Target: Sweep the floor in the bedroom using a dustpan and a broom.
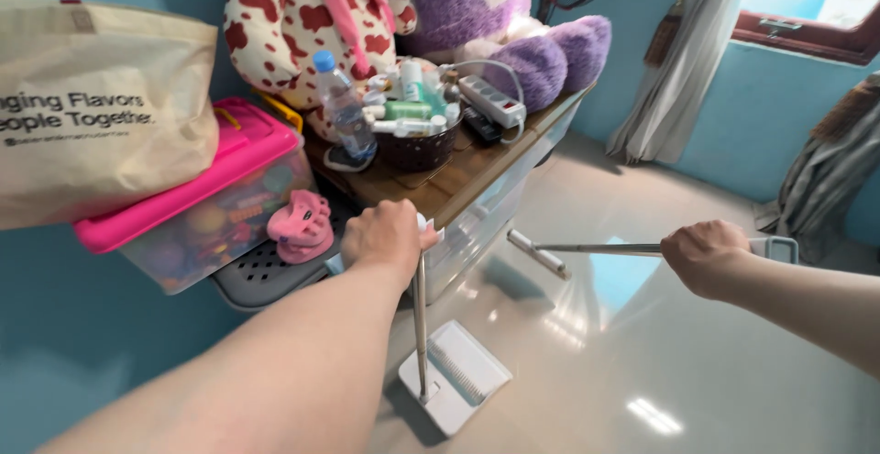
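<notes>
Counts around your two hands

You had two hands in view: the left hand (385,234) and the right hand (704,254). You held one dustpan (456,374) and one broom (587,250). On the worktop (458,183) stood two plush toys, spotted (302,23) and purple (495,14), one water bottle (341,105) and one power strip (490,101).

Bright window daylight, glare on floor (642,326).

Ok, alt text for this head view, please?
A person's left hand grips an upright dustpan handle while the right hand holds a broom over a glossy floor, beside a cluttered wooden shelf with plush toys.
</notes>
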